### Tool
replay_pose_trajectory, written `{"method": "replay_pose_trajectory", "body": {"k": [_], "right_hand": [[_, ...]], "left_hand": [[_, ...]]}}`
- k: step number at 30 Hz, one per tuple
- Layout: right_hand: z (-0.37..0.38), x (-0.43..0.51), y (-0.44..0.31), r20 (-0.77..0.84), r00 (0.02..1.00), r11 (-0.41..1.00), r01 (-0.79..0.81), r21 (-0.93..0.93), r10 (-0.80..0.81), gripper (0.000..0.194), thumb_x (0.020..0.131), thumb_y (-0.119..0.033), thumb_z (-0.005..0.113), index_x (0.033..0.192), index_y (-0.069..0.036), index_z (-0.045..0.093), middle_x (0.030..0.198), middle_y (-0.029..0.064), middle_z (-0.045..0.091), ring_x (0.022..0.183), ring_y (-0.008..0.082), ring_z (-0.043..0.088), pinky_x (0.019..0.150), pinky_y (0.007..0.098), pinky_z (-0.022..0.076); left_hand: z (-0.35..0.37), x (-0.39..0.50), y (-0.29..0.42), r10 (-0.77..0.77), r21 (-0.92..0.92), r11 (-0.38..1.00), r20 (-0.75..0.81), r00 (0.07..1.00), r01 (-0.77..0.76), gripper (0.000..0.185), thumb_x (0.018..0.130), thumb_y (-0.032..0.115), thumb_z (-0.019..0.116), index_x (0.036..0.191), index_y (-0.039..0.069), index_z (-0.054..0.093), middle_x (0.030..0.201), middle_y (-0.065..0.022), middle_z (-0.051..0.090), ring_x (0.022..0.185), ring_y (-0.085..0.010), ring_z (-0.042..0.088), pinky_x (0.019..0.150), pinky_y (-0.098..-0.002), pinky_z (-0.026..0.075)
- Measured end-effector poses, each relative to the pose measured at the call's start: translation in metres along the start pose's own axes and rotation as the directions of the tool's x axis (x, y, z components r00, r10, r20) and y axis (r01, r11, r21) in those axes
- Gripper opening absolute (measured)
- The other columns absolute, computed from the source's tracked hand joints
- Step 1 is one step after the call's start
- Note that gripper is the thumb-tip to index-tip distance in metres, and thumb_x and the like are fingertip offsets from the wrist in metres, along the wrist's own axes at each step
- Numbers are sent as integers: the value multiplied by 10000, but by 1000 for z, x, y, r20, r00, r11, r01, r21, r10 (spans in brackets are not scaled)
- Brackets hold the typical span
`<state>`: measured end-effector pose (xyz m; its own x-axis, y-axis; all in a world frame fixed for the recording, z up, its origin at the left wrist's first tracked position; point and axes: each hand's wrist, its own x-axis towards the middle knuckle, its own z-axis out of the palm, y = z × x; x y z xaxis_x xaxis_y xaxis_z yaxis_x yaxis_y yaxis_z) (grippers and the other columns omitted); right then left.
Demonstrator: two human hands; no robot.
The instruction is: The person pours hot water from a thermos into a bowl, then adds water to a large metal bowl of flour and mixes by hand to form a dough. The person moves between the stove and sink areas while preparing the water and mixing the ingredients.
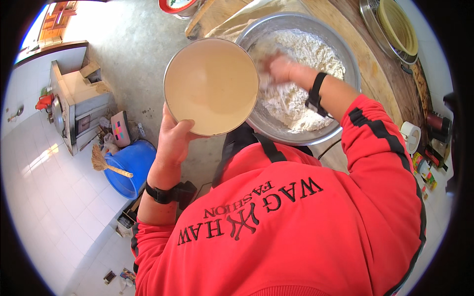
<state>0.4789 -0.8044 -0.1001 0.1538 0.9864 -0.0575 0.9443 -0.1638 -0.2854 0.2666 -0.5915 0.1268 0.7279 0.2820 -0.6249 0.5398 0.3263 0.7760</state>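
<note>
My left hand (174, 133) grips the near left side of a round bowl (208, 134), with the thumb over its rim. Cloudy tan liquid (211, 85) fills much of the bowl. It is held beside the left edge of a wide metal basin (351, 70), overlapping part of it in view. Inside the basin lies whitish flour (314, 46), shaggy and clumped in places. My right hand (281, 68) is down in the flour, blurred by motion. Its fingers are too smeared to show whether they hold anything.
The basin rests on a wooden table (381, 79) partly covered by a cloth (237, 24). A yellow plastic colander (398, 29) sits at far right, near a white paper roll (410, 137). To the left are a blue bucket (139, 162), a hand broom (111, 166) and a tiled stove (87, 96).
</note>
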Motion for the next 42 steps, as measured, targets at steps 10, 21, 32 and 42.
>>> {"method": "replay_pose_trajectory", "body": {"k": [10, 21, 32, 42], "right_hand": [[-22, -103, -35, 353, 792, 826, -558, 84, 499, 456, 757, -433, 662, 1083, -115, 640, 1073, 172, 572, 1017, 302, 576, 829, 432, 490], [-7, -31, 16, 343, 811, 873, -484, -64, 475, 667, 784, -462, 660, 1379, -230, 470, 1456, 117, 398, 1328, 276, 399, 1091, 467, 311], [-10, -115, -80, 529, 844, 985, -152, 76, 90, 600, 760, -369, 705, 1315, -226, 527, 1409, 87, 443, 1275, 320, 451, 1072, 566, 298], [-10, -30, 28, 489, 686, 755, -651, 81, 539, 468, 756, -442, 672, 1059, -86, 674, 1245, 171, 564, 1152, 266, 537, 882, 461, 482]], "left_hand": [[3, 5, -6, 33, -77, 997, 34, 999, -30, 703, 768, -49, 419, 1420, 60, 182, 1277, -184, 461, 1057, -341, 608, 721, -458, 607], [11, 11, 3, -9, 22, 1000, 37, 999, 8, 682, 766, -45, 410, 1409, 49, 203, 1270, -179, 464, 1039, -327, 616, 706, -445, 605], [3, 7, -3, 21, -45, 999, 62, 998, -18, 681, 770, -43, 417, 1408, 47, 197, 1265, -176, 469, 1029, -326, 620, 701, -441, 604], [8, 7, 2, 12, -7, 1000, 71, 997, -12, 679, 765, -47, 413, 1406, 47, 210, 1246, -174, 486, 1010, -312, 629, 677, -415, 607]]}}
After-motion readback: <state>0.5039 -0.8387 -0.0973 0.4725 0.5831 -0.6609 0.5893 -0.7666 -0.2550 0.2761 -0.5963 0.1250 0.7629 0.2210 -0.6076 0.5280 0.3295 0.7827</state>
